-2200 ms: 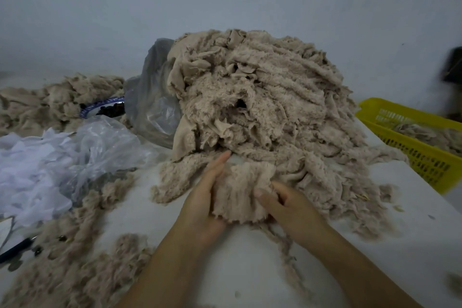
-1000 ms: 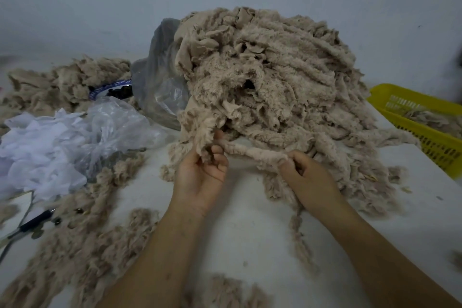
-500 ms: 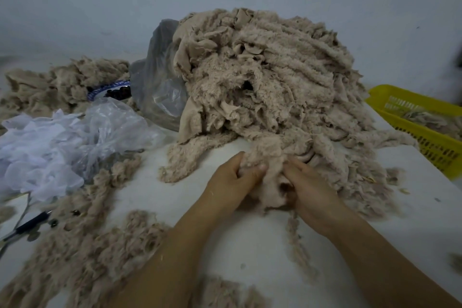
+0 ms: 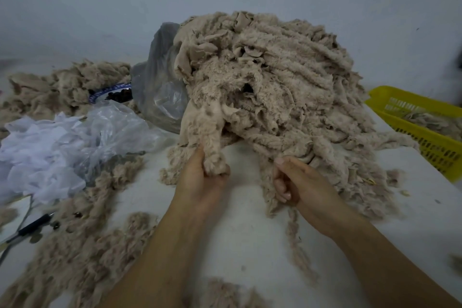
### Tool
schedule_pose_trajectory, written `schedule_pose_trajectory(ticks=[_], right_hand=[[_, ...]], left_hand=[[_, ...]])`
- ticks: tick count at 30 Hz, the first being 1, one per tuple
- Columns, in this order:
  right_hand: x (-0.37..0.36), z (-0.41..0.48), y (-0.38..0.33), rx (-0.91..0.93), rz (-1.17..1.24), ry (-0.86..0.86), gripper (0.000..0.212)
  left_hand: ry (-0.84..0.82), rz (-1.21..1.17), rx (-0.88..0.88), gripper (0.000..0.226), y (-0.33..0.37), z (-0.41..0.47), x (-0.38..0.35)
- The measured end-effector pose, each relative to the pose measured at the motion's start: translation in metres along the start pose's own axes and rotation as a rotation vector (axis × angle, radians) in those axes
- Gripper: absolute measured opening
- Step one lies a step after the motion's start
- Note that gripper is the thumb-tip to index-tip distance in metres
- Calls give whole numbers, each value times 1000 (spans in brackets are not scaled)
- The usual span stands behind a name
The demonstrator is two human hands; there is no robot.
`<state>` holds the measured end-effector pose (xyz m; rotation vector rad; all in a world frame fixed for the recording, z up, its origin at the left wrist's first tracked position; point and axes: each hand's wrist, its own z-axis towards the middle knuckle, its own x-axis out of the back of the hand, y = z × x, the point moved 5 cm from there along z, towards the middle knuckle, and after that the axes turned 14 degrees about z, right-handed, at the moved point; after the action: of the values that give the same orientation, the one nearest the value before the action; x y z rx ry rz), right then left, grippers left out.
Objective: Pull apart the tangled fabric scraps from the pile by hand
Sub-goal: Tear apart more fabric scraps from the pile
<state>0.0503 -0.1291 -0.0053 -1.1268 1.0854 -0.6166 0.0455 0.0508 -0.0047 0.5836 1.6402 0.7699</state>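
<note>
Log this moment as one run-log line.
phase: separating | left hand: grips fleece strip | right hand: grips hanging strands | pile: strip not yet free

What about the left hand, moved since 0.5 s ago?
Yes. Left hand, gripping a scrap, has shifted left, toward the white plastic, judged against the yellow basket, which stays put.

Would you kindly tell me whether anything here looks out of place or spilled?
Yes: a blue-rimmed plate sits half buried between the grey plastic bag and fabric scraps at far left, and a black-handled tool lies among strewn scraps at the left edge.
</note>
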Motion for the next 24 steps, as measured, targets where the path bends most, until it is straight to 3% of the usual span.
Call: schedule_pose_trajectory(ticks=[1,4,6,8,11,13,14,16,18,20,22,24], right_hand=[[-1,0,-1,17,-38,-3,38],[-9,-1,2,6,-57,-60,51],[-13,-1,5,-6,-112,-47,32],[-7,-1,5,9,-150,60,22],[12,0,3,-7,-136,237,22],[22,3,-9,59,-18,280,27],[28,4,-21,132,169,303,38],[47,3,-48,302,664,315,41],[62,-4,-63,391,940,340,43],[64,-4,-53,325,928,365,64],[54,1,-38,213,720,322,64],[37,6,-23,137,481,259,57]], left_hand=[[3,144,-45,38,0,-1,0],[-37,985,-364,44,-1,-12,-15],[-220,1310,-481,37,-18,-19,-29],[-336,1399,-441,10,-27,-23,-33],[-355,1365,-446,32,-21,-22,-31],[-164,1295,-475,16,-4,-17,-18],[10,1306,-499,11,5,-13,-7],[288,1357,-436,24,19,-6,14],[376,1396,-284,41,22,0,29],[358,1473,-192,40,18,6,33],[299,1589,-209,15,12,7,29],[221,1787,-254,15,3,6,19]])
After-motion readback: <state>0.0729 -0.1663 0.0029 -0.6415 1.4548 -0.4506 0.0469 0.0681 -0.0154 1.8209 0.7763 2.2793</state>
